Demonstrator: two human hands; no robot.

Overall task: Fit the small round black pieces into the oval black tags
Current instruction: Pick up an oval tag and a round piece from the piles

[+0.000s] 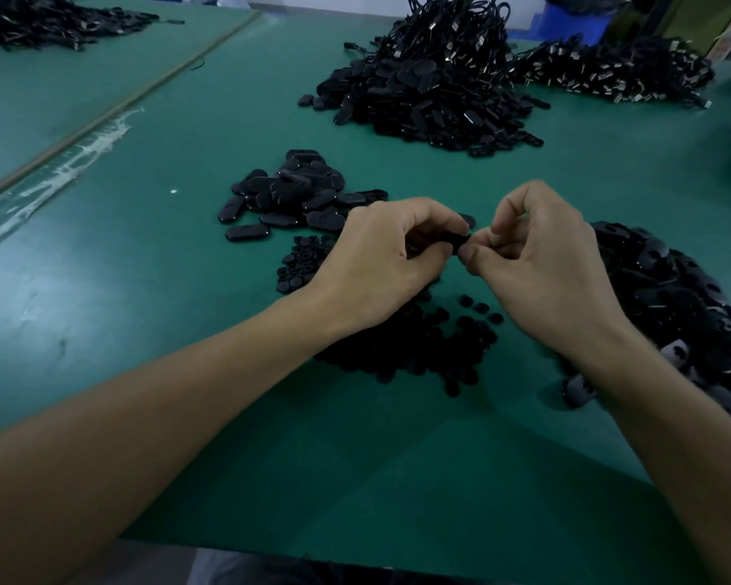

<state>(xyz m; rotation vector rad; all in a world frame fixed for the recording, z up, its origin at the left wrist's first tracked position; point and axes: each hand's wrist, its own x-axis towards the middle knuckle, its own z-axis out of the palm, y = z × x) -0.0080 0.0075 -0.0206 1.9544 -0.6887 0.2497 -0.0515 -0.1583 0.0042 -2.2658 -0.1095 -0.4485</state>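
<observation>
My left hand [380, 259] and my right hand [541, 263] meet over the middle of the green table [355, 449]. Between their fingertips sits one oval black tag [454, 239], mostly hidden; both hands pinch it. Whether a round piece is pressed against it I cannot tell. A heap of small round black pieces [414, 344] lies under and between my wrists. Oval black tags lie in a small pile [288, 196] beyond my left hand, and a larger pile of tags [676, 306] spreads to the right of my right hand.
A tall heap of tags with cords [435, 82] stands at the back centre, another corded heap [612, 69] at the back right, and a flat dark pile [47, 23] at the far left. A taped seam [102, 120] runs diagonally across the left. The table's near edge [355, 551] is close.
</observation>
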